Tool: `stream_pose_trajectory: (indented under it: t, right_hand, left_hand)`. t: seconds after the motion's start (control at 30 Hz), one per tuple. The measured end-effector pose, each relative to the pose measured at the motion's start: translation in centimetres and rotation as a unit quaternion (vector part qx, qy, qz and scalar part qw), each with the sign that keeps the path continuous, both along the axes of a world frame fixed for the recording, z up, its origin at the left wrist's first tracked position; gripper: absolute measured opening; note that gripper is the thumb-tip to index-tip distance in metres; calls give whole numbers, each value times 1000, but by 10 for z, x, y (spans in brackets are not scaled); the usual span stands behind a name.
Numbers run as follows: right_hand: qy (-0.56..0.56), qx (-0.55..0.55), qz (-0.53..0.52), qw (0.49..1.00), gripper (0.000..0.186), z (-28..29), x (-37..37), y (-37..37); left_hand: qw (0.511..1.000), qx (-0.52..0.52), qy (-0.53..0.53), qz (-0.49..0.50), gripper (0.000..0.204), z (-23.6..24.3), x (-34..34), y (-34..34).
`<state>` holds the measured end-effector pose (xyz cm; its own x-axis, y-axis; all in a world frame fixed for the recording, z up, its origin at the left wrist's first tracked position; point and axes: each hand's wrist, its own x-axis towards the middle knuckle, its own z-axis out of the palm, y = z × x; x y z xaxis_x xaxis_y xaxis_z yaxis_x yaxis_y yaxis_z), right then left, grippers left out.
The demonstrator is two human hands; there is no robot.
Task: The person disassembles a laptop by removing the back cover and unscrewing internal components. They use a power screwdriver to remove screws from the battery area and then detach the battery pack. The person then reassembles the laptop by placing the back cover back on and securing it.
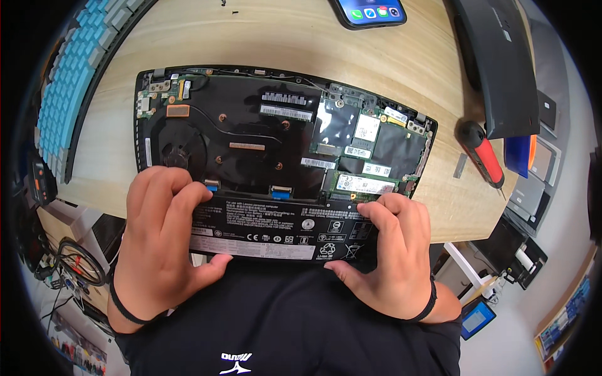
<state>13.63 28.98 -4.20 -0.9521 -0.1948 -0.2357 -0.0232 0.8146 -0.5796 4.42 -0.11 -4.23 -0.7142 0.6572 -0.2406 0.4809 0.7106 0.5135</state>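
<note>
An opened laptop base lies in front of me with its inside facing up. Along its near edge is a flat black battery with printed labels. My left hand grips the battery's left part, fingers curled at its far edge and thumb at its near edge. On the right part, my right hand grips it the same way. Both hands are closed and partly cover its ends. Just beyond the battery sit blue-tabbed ribbon connectors and a slim storage stick. A round fan is near my left fingers.
A light blue keyboard stands at the left. A phone lies at the far edge of view, with tiny screws left of it. At right are a red-and-black screwdriver and a dark panel on the wooden table.
</note>
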Motion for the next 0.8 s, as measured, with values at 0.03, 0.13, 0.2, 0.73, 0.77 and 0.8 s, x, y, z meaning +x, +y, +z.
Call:
stream_pose_trajectory:
  t: [0.03, 0.13, 0.2, 0.73, 0.77, 0.8]
  right_hand:
    - [-10, -1, -6, 1000, 90, 2, 0, -1]
    - [-31, -7, -10, 999, 88, 6, -3, -3]
    - [-33, -10, -1, 999, 88, 6, -5, -2]
    - [-65, -4, 5, 998, 86, 7, -16, -5]
    - [-64, -7, 7, 998, 86, 7, -16, -5]
    - [-63, -8, 8, 998, 86, 7, -17, -5]
  left_hand:
    - [1000, -2, -5, 0, 78, 0, -2, 0]
    - [1000, -4, -19, 2, 78, 1, -4, 2]
    - [1000, -11, -24, -1, 78, 2, -5, 2]
    - [1000, -10, -29, -6, 82, -2, -6, 0]
    - [1000, -10, -29, -5, 82, -1, -5, 0]
    - [1000, -10, -29, -5, 82, -1, -4, -1]
